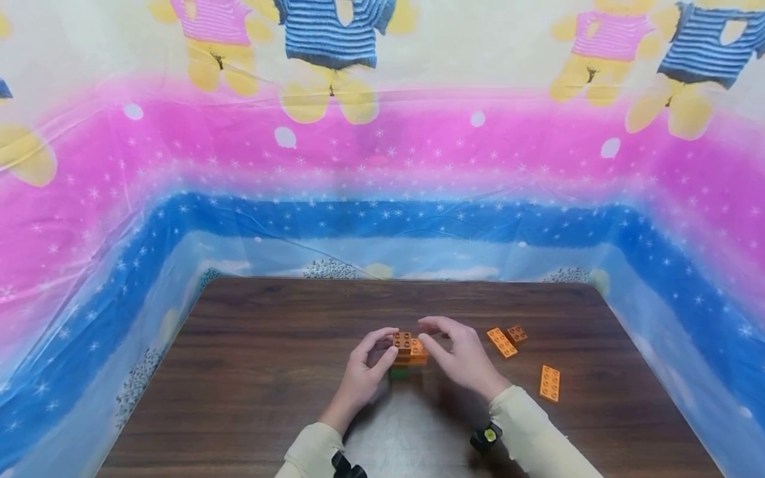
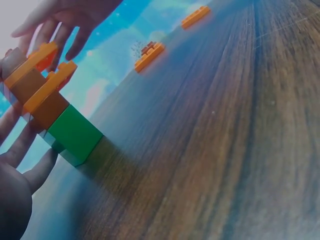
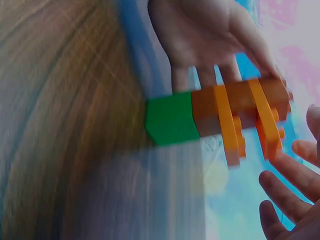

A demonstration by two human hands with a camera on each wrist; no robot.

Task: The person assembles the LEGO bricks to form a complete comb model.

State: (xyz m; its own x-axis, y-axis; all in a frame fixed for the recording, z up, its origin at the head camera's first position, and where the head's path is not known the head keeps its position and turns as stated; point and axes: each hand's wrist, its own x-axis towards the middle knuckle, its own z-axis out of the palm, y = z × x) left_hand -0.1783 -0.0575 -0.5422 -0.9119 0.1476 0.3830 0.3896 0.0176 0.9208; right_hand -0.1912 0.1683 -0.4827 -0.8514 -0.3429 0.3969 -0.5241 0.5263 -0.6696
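Observation:
A small tower of building bricks stands on the table: a green block [image 2: 75, 135] at the base, then brown bricks alternating with orange plates [image 3: 228, 127] that jut out to the right. A brown brick [image 1: 402, 341] with studs tops it. My left hand [image 1: 364, 368] holds the tower from its left side, the thumb up by the top brick and the fingers along the side. My right hand [image 1: 465, 352] is at the right of the tower, fingers spread and loosely bent beside the jutting plate ends, with nothing in its grasp.
On the right of the dark wooden table [image 1: 269, 372] lie an orange plate [image 1: 501, 342] with a small brown brick [image 1: 516, 334] beside it, and another orange plate [image 1: 550, 383] nearer. A patterned cloth [image 1: 382, 159] hangs around the back and sides.

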